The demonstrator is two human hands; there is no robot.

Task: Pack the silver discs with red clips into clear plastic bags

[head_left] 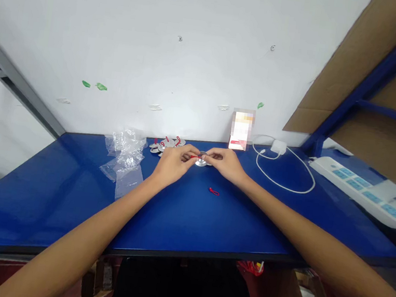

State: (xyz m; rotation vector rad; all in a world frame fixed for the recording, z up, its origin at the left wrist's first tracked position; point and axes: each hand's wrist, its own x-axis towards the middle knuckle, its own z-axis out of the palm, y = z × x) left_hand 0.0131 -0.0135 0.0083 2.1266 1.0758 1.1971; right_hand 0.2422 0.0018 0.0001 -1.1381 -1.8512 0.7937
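Over the back middle of the blue table, my left hand and my right hand meet at a small shiny silver disc. The left fingers pinch a red cord at the disc's near left side. My right fingertips close on the disc's right side and hide part of it. A loose red cord loop lies on the table, nearer to me. Behind my left hand is a group of several silver discs with red loops on them, partly covered by the hand.
Crumpled clear plastic bags lie left of the discs. A lit phone leans on the white wall. To the right are a white charger with its cable and a power strip. A blue frame edges the table's right side.
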